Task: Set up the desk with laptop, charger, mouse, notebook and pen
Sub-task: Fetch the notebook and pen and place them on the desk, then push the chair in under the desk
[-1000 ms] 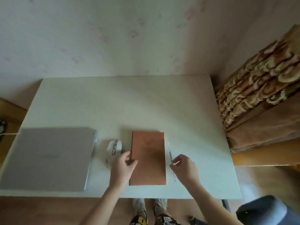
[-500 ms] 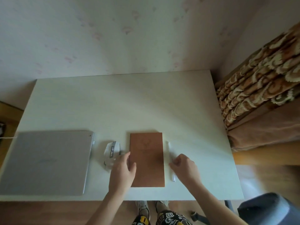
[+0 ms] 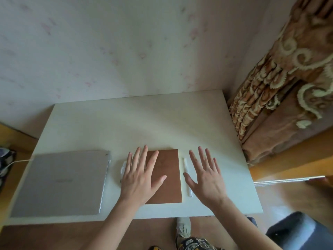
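Note:
A closed silver laptop [image 3: 59, 183] lies at the left of the white desk [image 3: 144, 123], with a white charger cable [image 3: 18, 162] running off its left edge. The brown notebook [image 3: 169, 174] lies flat near the front middle. A white pen [image 3: 186, 170] lies along its right side. The white mouse [image 3: 123, 168] is mostly hidden behind my left hand [image 3: 142, 177], which is spread open above the notebook's left edge. My right hand [image 3: 205, 177] is spread open just right of the pen. Neither hand holds anything.
A patterned brown blanket [image 3: 281, 83] is piled against the desk's right side. A dark grey seat [image 3: 299, 231] is at the lower right. The wall stands behind the desk. Wooden floor and my feet [image 3: 183, 230] show below the front edge.
Both hands have let go of the notebook and pen, lifted, and spread their fingers wide. The view has tilted up, showing more wall.

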